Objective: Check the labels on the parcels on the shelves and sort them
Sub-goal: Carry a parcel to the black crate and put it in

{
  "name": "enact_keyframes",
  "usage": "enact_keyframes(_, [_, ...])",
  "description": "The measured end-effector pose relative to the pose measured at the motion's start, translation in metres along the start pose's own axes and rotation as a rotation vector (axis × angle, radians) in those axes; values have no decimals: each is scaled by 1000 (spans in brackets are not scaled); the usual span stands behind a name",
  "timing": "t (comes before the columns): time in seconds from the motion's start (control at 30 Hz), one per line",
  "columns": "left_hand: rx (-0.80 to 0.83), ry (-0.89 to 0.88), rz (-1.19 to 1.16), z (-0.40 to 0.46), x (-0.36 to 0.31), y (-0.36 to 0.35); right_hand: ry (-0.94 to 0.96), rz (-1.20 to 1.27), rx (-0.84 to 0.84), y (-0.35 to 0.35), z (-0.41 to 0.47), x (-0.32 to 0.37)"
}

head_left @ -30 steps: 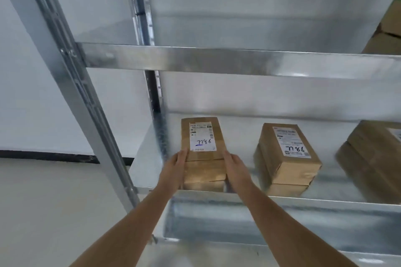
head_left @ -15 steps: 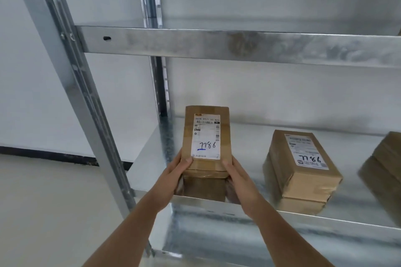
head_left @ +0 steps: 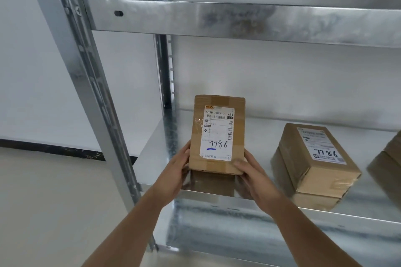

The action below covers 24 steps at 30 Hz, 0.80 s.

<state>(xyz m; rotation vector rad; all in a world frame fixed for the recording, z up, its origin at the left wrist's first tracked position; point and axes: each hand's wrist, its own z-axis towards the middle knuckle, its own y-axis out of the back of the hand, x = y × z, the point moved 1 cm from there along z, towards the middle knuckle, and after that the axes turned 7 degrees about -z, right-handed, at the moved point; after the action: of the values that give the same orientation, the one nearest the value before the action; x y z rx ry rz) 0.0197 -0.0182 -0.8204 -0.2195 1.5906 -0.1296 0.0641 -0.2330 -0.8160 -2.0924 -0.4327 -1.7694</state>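
Both hands hold one parcel (head_left: 217, 134) at the shelf's (head_left: 152, 158) left front, tilted up with its label (head_left: 218, 133) facing the camera, evidently so "7786" reads upright. Left hand (head_left: 174, 171) grips the lower left edge; right hand (head_left: 252, 172) wraps the lower right corner, thumb on the face. A second parcel (head_left: 314, 162) lies well apart, its label inverted. One second earlier, the held parcel lay flat on a stack with its number upside down.
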Motion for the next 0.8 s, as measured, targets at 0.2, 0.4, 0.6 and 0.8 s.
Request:
enact_keyframes(0.2, [31,-58,-37,-6,6,11,-46,-53,-73,-7,4,2])
enact_keyframes(0.4, [13,-43,-75,-13,8,17,-56,-60,-138,-9,7,-6])
enact_keyframes(0.6, [33,-29,-42,-11,11,21,-42,-21,-164,-9,7,-9])
enact_keyframes(0.8, [80,-58,-45,-13,-1,11,-17,10,-167,-4,10,-12])
